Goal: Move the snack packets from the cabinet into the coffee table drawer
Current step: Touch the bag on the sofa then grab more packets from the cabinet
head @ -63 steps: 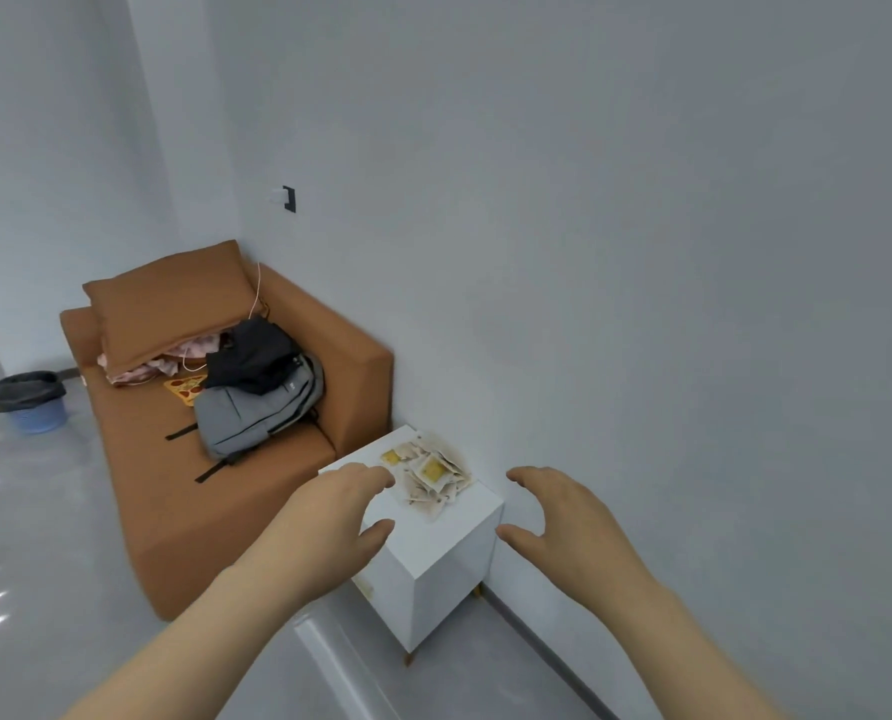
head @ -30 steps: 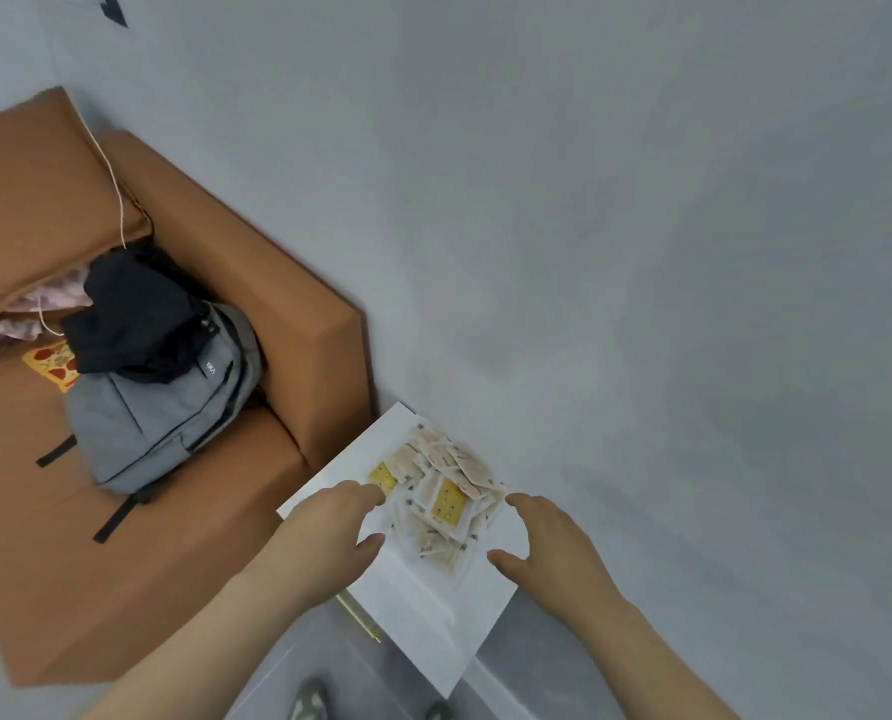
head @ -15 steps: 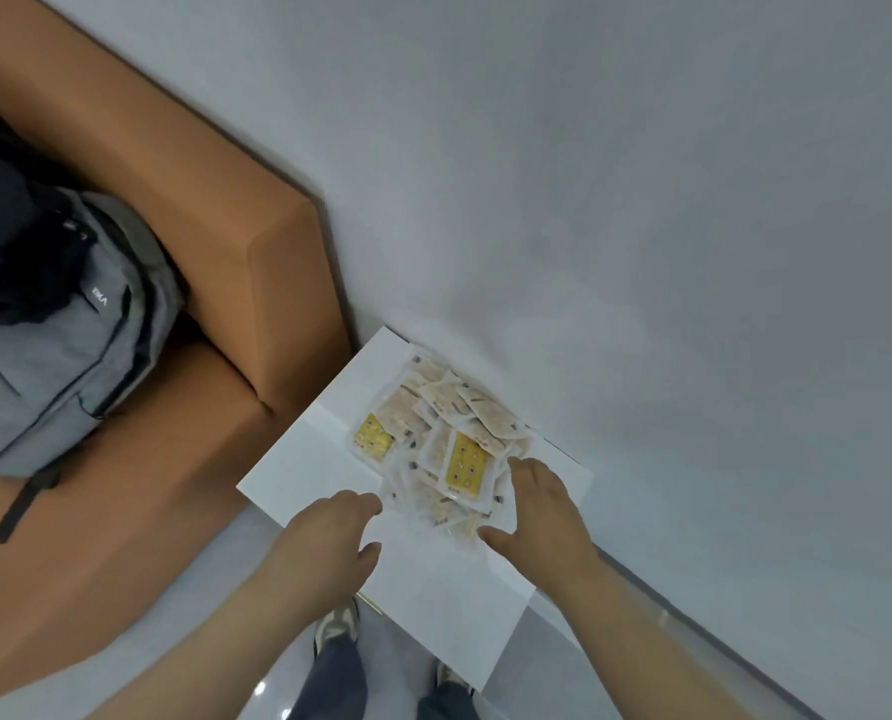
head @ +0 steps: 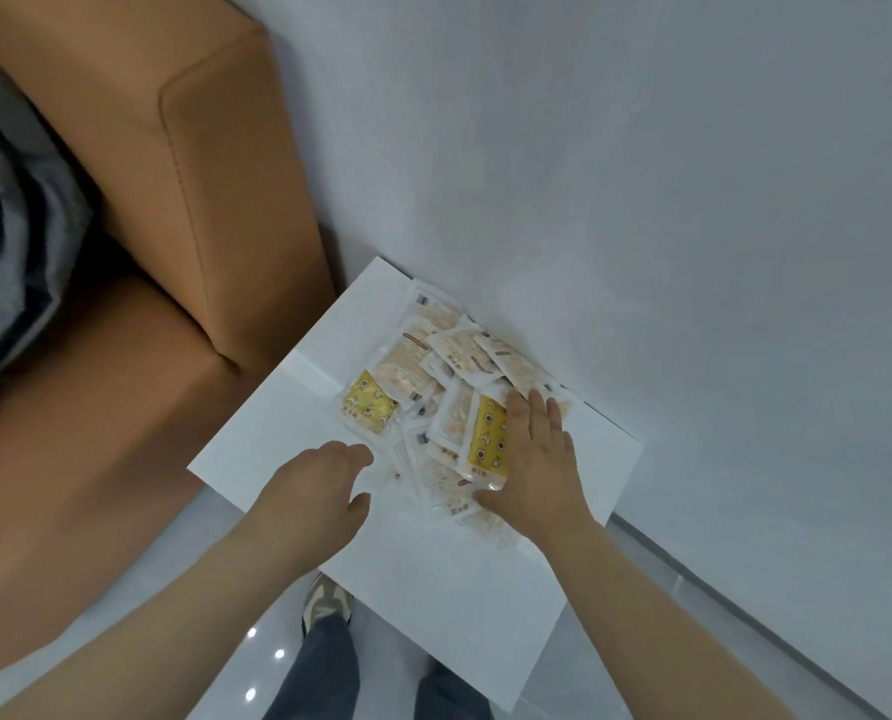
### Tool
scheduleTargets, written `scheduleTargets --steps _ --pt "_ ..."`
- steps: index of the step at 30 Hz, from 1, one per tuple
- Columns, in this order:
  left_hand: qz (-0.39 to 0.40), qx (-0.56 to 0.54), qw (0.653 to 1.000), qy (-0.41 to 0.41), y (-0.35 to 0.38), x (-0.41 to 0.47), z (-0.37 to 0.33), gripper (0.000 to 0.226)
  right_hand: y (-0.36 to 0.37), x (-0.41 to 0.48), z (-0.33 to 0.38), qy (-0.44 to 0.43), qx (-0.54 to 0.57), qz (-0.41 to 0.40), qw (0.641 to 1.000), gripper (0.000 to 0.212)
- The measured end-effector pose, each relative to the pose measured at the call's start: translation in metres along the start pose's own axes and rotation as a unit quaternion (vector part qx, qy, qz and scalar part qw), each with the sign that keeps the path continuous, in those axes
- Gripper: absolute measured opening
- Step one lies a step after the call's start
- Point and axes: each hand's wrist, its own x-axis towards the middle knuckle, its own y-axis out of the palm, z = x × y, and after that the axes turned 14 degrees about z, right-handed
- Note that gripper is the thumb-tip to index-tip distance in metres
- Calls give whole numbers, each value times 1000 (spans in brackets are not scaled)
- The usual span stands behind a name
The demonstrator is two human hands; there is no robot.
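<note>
Done: 0 moved, I judge; snack packets [head: 433, 366] heaped on cabinet [head: 433, 589].
My left hand [head: 314, 485]: loosely curled, empty.
My right hand [head: 537, 459]: flat on them, gripping nothing.
Left: everything.

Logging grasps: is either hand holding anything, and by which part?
Nothing is held. The right hand lies flat on the snack packets; the left hand is beside them, empty.

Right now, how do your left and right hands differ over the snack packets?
The right hand lies flat on the snack packets, fingers straight; the left hand has its fingers loosely curled. The right hand covers part of a yellow packet; the left hand sits at the pile's near-left edge, over the white cabinet top, gripping nothing. Both are palm down, and neither holds a packet.
</note>
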Motion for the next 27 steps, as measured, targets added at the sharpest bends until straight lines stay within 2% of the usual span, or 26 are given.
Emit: scheduleTargets --steps 9,18,23,27 --pt "-11 -4 1000 6 -2 12 -2 44 -13 14 -12 -33 44 -46 997 92" --pt "-23 3 1000 16 -2 20 -8 44 -28 33 -20 -46 49 -61 996 80" --pt "-31 5 999 23 -5 26 -13 42 -25 44 -20 -41 6 -41 998 88" --pt "-36 7 999 30 -4 31 -14 41 -22 55 -18 -16 -39 -57 998 86"
